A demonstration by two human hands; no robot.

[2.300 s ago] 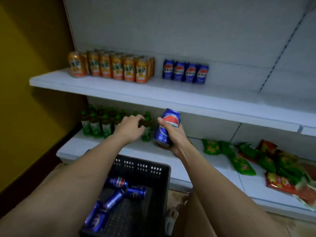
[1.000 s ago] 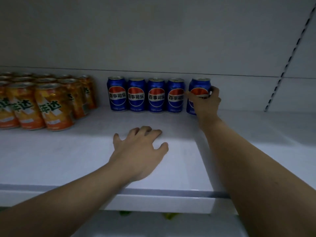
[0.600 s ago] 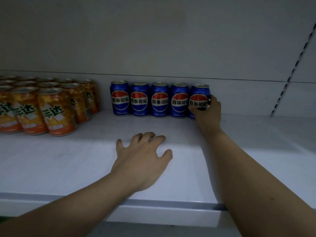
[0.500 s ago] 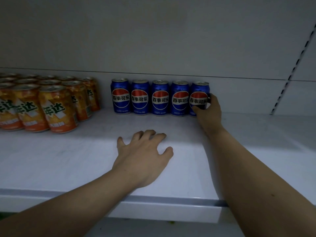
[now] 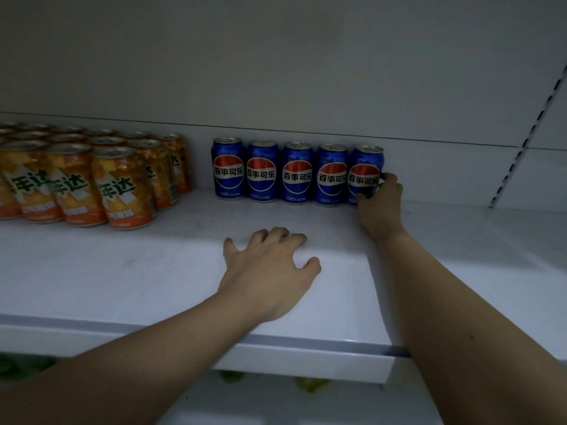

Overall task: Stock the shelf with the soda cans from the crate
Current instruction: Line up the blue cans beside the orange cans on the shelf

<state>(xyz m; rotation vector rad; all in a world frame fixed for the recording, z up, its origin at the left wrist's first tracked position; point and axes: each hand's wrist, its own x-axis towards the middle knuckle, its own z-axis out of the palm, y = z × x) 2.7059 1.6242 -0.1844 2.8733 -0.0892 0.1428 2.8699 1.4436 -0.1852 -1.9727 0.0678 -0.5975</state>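
The right hand [image 5: 379,207] grips the rightmost blue metal cola can [image 5: 365,174], upright at the end of a five-can row at centre frame. The left hand [image 5: 270,274] lies empty, fingers spread, on the white metal shelf [image 5: 122,271]. Orange soda cans [image 5: 122,185] stand at left.

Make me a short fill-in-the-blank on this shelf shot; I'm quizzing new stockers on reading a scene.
1. The row of blue cans counts ____ cans.
2. The right hand grips the ____ can of that row.
3. The left hand lies flat on the ____, holding nothing.
4. The orange cans stand to the ____ of the blue row.

Missing words: five; rightmost; shelf; left
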